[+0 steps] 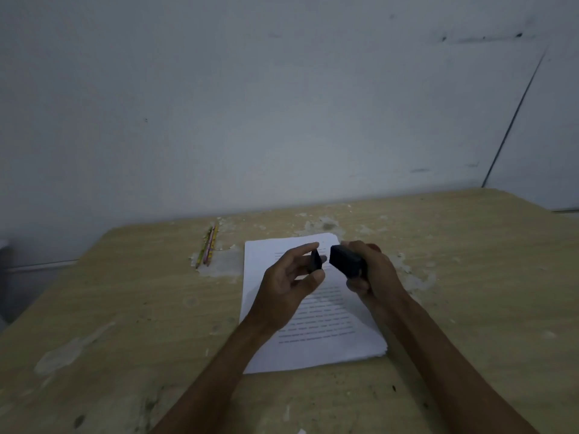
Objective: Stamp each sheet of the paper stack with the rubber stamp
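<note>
A stack of white printed sheets (329,346) lies on the wooden table (125,308) in front of me. Above the stack's upper half, my right hand (372,274) grips a black rubber stamp (346,262), its dark end pointing left. My left hand (291,283) pinches a small black cap (315,260) between thumb and forefinger, a short gap away from the stamp. Both hands hover above the paper. The top sheet shows lines of text, and I see no stamp mark on its visible part.
Two or three colourful pencils (208,247) lie at the table's back, left of the stack. The tabletop is scuffed with pale patches. A grey wall (282,104) runs right behind the table's far edge.
</note>
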